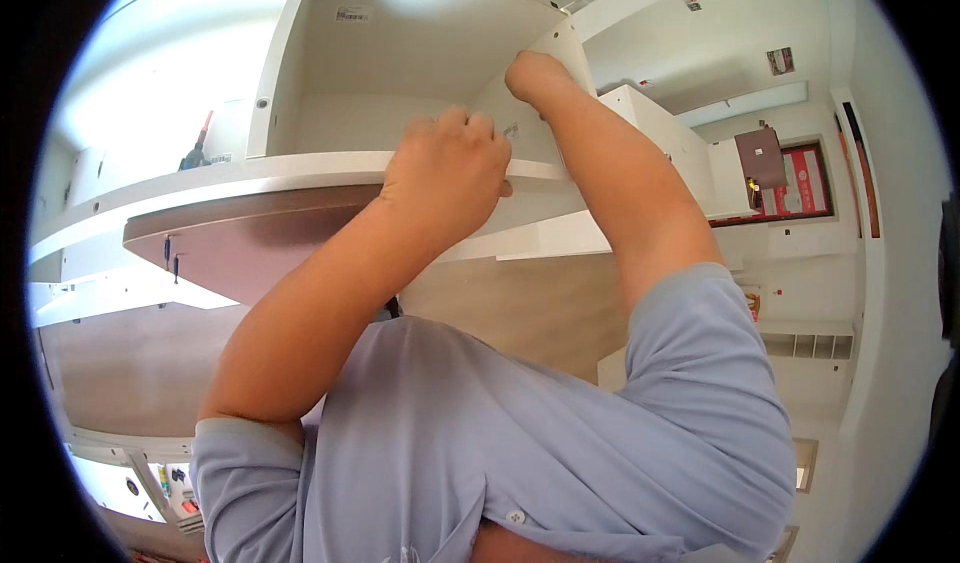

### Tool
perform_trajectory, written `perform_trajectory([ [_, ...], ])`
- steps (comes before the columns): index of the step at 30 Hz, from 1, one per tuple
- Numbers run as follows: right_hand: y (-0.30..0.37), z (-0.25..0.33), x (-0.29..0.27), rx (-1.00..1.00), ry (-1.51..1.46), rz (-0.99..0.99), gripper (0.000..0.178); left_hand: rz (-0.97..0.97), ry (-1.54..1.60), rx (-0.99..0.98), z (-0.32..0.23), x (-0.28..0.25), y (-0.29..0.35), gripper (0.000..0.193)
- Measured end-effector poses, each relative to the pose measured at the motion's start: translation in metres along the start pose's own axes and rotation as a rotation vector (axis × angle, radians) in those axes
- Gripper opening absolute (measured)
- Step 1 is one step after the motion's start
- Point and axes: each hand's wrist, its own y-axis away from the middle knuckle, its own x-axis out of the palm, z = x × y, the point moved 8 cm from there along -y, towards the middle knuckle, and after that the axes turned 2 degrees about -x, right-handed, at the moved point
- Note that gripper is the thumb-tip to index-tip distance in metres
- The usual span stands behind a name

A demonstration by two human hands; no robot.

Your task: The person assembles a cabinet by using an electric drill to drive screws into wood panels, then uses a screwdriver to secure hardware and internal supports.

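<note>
A white open-fronted cabinet box [400,63] stands before me, with small holes along its panel edges and a printed label on an inner face. My left hand [450,168] is curled at its front rail [330,166], knuckles up; whatever its fingers hold, if anything, is hidden. Farther off and to the right, my right hand [540,78] is closed in a fist by the inner face of the right side panel [565,48]. Its fingertips are turned from view, so I cannot tell what is in them.
Left of the box, a tool with a red tip [198,143] stands on the white surface. Beneath the rail juts a pinkish-brown panel [230,248] with two dark pins hanging from it. More white cabinets [660,138] stand to the right.
</note>
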Motion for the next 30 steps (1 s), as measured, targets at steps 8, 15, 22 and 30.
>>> perform_trajectory([
  [8, 0.006, -0.003, 0.008, 0.187, -1.655, 0.323, 0.017, 0.054, 0.026, -0.001, 0.003, 0.002, -0.005, 0.033],
  [15, -0.02, -0.038, 0.055, 0.334, -1.247, 0.332, 0.016, 0.035, 0.0, 0.003, 0.003, 0.005, -0.002, 0.033],
  [22, -0.031, -0.006, 0.047, -0.095, 0.321, 0.331, 0.023, 0.048, -0.045, -0.016, 0.003, 0.004, -0.003, 0.034],
  [30, 0.012, -0.007, 0.026, 0.322, -1.402, 0.264, 0.017, 0.062, -0.008, -0.034, 0.01, 0.006, -0.004, 0.034],
])
